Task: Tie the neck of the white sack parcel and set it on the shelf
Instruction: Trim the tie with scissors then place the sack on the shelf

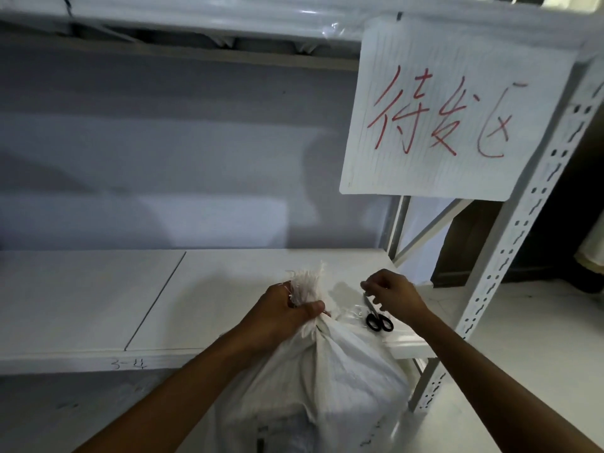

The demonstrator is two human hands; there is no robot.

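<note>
The white woven sack parcel (pixel 330 384) stands in front of the white shelf (pixel 98 305), below its front edge. My left hand (pixel 281 313) is clenched around the sack's gathered neck, whose frayed top (pixel 305 282) sticks up above my fist. A bit of red string shows at my thumb. My right hand (pixel 392 294) hovers to the right over the shelf with its fingertips pinched together; whether a thin string is between them I cannot tell.
Black-handled scissors (pixel 376 317) lie on the shelf under my right hand, beside a scrap of clear plastic. A perforated white upright (pixel 529 230) bounds the shelf on the right. A paper sign (pixel 451 112) with red writing hangs above.
</note>
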